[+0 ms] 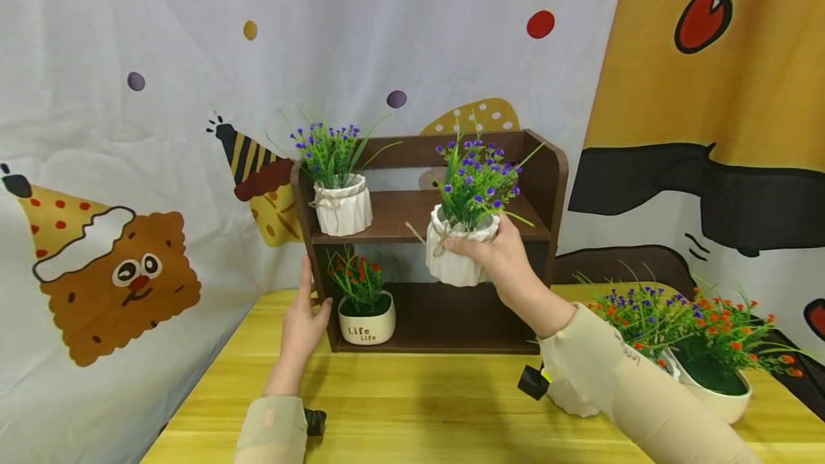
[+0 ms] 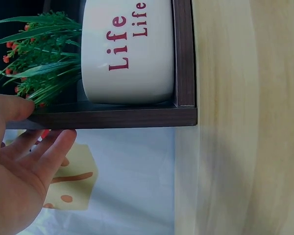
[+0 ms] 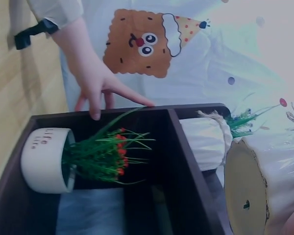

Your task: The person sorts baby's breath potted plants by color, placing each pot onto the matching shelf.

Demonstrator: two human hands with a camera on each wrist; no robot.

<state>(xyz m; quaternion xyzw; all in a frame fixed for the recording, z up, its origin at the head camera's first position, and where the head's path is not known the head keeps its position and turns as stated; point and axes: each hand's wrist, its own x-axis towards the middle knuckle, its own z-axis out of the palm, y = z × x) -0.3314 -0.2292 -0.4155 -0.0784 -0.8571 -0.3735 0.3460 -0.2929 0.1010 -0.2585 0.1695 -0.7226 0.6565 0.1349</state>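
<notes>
My right hand (image 1: 496,253) grips a white pleated flower pot (image 1: 460,271) with purple flowers and a twine bow, thumb across its front. The pot is held up before the right half of a dark brown two-tier shelf (image 1: 445,349); its flat underside faces the right wrist view. At the shelf's left side panel (image 2: 122,117), my left hand (image 1: 303,324) rests with fingers extended along the outside and thumb at the front edge. A similar purple-flowered pot (image 1: 344,210) stands on the upper tier at left. Below it sits a cream "Life" pot (image 1: 367,328) with red flowers.
On the wooden table (image 1: 387,407), right of the shelf, stand more potted plants, among them a cream pot (image 1: 722,399) with orange-red flowers; my right forearm partly covers them. A printed cloth (image 1: 387,34) hangs behind the shelf.
</notes>
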